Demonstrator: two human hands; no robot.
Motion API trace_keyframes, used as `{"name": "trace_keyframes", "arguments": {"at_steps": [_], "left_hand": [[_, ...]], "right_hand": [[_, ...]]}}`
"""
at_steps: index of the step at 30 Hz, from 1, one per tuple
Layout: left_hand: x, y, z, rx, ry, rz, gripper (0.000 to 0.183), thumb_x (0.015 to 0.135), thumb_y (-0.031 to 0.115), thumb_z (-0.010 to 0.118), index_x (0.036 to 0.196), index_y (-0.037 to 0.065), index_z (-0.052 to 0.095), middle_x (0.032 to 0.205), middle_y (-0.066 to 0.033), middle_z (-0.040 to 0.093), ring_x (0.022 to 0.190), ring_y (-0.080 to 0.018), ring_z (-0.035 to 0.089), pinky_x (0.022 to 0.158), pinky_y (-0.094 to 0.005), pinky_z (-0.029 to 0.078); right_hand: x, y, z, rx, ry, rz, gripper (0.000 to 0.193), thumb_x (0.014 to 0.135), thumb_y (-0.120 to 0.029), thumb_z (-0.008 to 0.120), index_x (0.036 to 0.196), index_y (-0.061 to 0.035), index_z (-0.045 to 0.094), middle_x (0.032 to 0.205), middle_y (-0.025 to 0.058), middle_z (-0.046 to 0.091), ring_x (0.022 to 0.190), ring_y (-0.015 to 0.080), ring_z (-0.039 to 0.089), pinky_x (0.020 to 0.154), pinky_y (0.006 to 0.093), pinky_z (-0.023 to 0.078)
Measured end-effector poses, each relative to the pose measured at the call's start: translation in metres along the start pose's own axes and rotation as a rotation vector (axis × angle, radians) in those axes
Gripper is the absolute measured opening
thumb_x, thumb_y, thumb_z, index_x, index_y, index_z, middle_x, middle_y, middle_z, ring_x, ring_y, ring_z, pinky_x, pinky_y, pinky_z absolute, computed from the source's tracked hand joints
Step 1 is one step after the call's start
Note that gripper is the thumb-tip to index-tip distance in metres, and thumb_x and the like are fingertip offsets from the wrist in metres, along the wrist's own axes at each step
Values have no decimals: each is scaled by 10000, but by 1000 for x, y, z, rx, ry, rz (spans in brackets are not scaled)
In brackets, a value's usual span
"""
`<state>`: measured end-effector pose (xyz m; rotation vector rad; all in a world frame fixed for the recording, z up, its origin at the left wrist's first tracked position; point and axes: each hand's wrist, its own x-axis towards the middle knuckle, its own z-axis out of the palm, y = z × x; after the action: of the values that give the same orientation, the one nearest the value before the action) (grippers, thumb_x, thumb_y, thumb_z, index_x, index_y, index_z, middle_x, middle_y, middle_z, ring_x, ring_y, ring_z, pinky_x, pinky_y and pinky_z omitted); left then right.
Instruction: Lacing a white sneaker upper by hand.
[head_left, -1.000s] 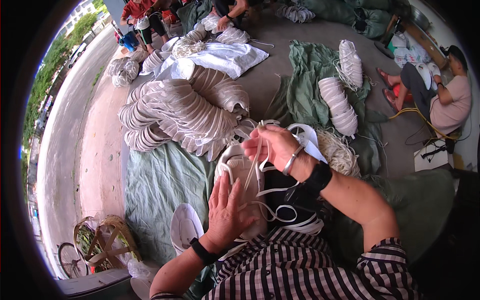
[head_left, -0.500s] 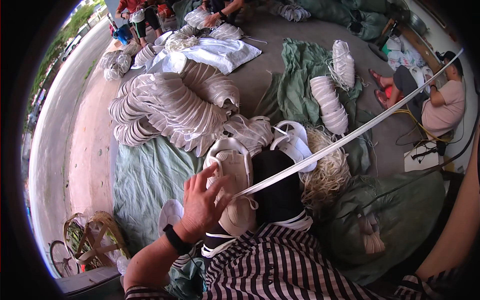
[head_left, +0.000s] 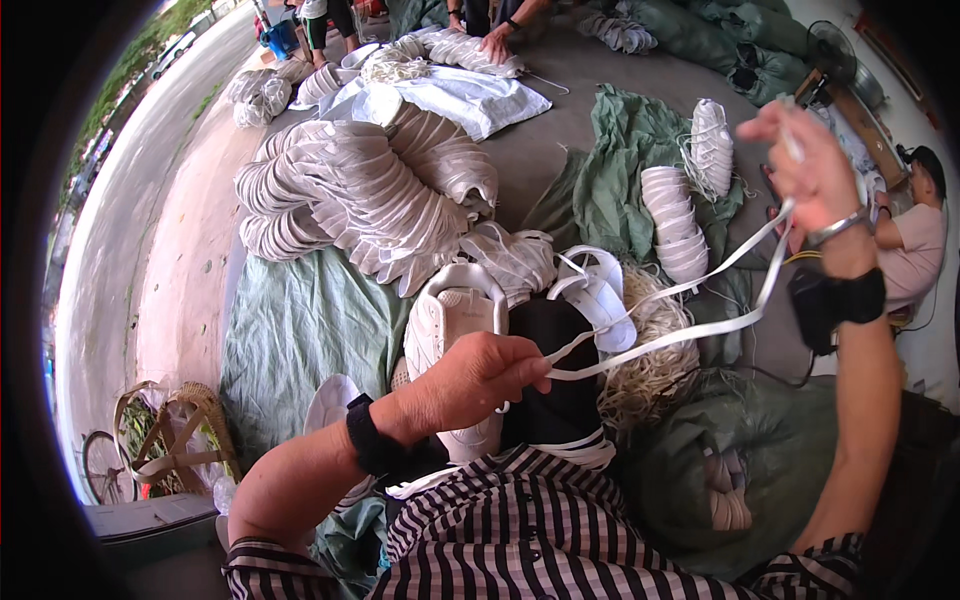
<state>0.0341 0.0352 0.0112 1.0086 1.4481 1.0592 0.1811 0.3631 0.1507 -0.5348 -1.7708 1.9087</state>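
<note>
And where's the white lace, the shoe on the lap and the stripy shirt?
White lace (head_left: 690, 333), head view: its lower strand.
Shoe (head_left: 468, 318), head view: its tongue.
Stripy shirt (head_left: 500, 540), head view: its front.

A shoe (head_left: 472, 315) lies on the lap (head_left: 542, 325); bundled uppers (head_left: 350, 185) rest along the sheet's (head_left: 300, 325) far edge, a basket (head_left: 203, 425) beside its near left corner, a lace heap (head_left: 655, 365) right of the lap.

There are two hands (head_left: 485, 380) (head_left: 805, 170), two strands of white lace (head_left: 700, 332), one pale shoe (head_left: 430, 330), one woven basket (head_left: 205, 410). Two white bundles (head_left: 674, 222) (head_left: 711, 148) lie toward the green cloth's (head_left: 622, 135) right edge. Other people (head_left: 918, 220) seem to number three, partly cropped.
</note>
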Motion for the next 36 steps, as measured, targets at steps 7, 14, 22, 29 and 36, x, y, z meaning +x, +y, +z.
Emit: {"name": "trace_keyframes", "arguments": {"at_steps": [7, 14, 22, 29, 36], "left_hand": [[-1, -1, -5, 254, 163, 206, 176, 881, 192, 571, 890, 23, 623, 833, -102, 605, 776, -212, 604, 683, -304, 487], [-50, -58, 5, 771, 577, 63, 244, 696, 182, 753, 848, 90, 585, 789, -43, 561, 723, -195, 596, 611, -316, 490], [-43, -83, 5, 853, 565, 80, 230, 744, 283, 704, 755, 108, 556, 741, -42, 557, 714, -250, 573, 559, -352, 482], [-68, -105, -14, 371, 560, 5, 417, 790, 306, 690, 1027, 25, 494, 918, -107, 520, 845, -234, 553, 717, -338, 489], [-60, -84, 26, 837, 616, 69, 1046, 565, 306, 831, 1383, 39, 236, 1366, -201, 316, 1227, -380, 349, 1023, -466, 294]], "right_hand": [[-78, 142, 131, -4, -857, 828, 314, 908, -297, 560, 1027, -6, 566, 701, 75, 623, 384, 21, 397, 342, 145, 268], [-62, 172, 113, 311, -590, 747, 266, 916, -250, 548, 819, -6, 593, 529, 44, 547, 357, 29, 427, 310, 152, 250], [-89, 198, 133, -261, -709, 780, 257, 910, -237, 522, 827, -6, 598, 530, 68, 578, 301, 56, 386, 290, 207, 269], [-58, 198, 116, 279, -606, 726, 307, 926, -294, 525, 874, -2, 603, 602, 91, 597, 328, 27, 380, 321, 136, 270], [-32, 184, 144, 228, -463, 704, 336, 922, -322, 525, 793, -20, 594, 555, 21, 527, 377, 29, 401, 334, 155, 286]]}}
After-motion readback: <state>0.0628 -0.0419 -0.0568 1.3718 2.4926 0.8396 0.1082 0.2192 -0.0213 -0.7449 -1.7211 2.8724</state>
